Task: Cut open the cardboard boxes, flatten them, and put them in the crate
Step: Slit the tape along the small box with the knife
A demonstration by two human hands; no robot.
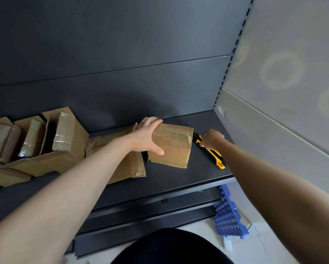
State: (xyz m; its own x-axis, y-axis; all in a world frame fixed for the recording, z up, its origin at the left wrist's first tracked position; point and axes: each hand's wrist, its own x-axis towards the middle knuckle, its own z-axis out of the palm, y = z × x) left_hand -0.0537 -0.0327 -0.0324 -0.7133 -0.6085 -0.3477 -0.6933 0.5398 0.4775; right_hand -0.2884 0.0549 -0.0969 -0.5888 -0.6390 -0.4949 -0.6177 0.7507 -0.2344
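The taped brown cardboard box [172, 147] is kept steady on the dark metal shelf [178, 180], towards its right end, seemingly so that its tape can be slit. It is gripped by the left hand [147, 137], with the fingers wrapped over the far top edge and the thumb pressed on the near face. Just right of it, the yellow-and-black utility knife [216, 156] is pinched by the curled right hand [213, 138]. Opened cardboard boxes [45, 141] are set aside at the left. The blue perforated plastic crate [228, 216] is seen on the floor below.

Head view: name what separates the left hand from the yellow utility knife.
Head view: taped brown cardboard box, gripped by left hand; right hand pinches the yellow utility knife.
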